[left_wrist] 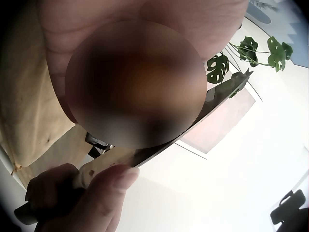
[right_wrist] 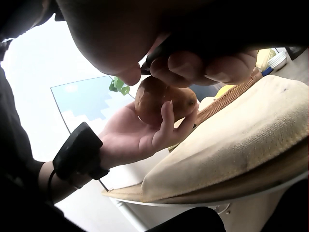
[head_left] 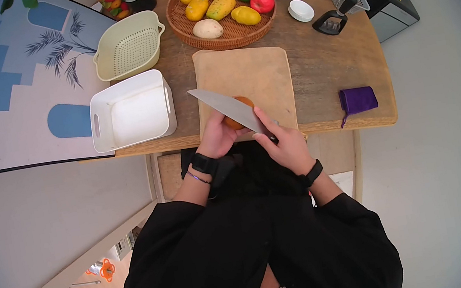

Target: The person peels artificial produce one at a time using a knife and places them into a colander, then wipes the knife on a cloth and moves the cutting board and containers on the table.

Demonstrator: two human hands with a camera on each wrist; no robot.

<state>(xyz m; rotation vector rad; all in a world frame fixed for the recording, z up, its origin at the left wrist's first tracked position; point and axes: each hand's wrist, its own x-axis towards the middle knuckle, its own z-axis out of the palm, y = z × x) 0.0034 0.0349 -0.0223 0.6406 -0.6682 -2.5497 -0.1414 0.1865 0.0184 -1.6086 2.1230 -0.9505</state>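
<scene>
My left hand holds a round orange-brown fruit or vegetable from below, its fingers curled around the lower side. In my right hand is the black handle of a large kitchen knife. The broad blade slants across the orange-brown piece in the head view, its tip toward the upper left. Both hands are over the near edge of a tan cloth. The left wrist view shows the piece only as a blur, with the blade beside it.
A woven tray of yellow, red and green produce stands behind the cloth. To the left are a white bin and a cream colander. A purple pouch, white bowl and black-handled tool lie right.
</scene>
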